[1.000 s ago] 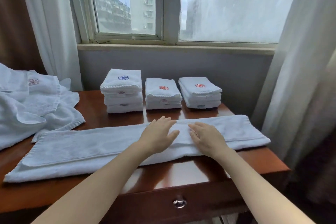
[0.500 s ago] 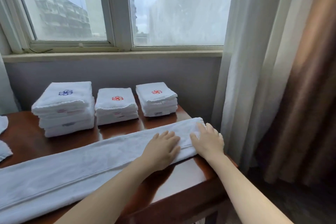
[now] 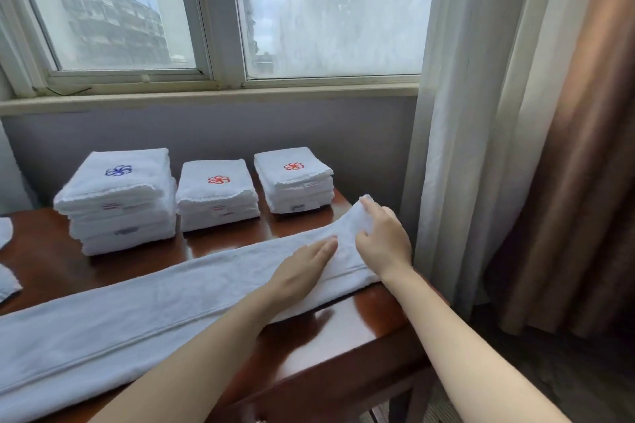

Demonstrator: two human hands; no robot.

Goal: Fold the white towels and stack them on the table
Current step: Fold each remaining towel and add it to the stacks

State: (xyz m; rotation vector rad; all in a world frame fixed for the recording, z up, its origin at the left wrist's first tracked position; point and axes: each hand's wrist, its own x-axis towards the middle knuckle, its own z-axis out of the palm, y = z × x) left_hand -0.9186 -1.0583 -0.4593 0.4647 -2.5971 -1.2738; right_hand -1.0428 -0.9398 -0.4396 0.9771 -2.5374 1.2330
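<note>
Towel (image 3: pixel 171 302) end (raised) in right hand (image 3: pixel 385 244)

Right hand (image 3: pixel 384 245): no longer flat on the towel's middle; it has slid out to the end, and fingers and thumb now pinch it.
Long towel (image 3: pixel 154 312): the end under the right hand now rises off the table (image 3: pixel 343 347).
Left hand (image 3: pixel 302 273): has followed it, flat, just beside the right thumb.

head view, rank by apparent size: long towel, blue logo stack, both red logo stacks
1. long towel
2. blue-logo stack
3. middle red-logo stack and right red-logo stack look about alike, so unranked
</note>
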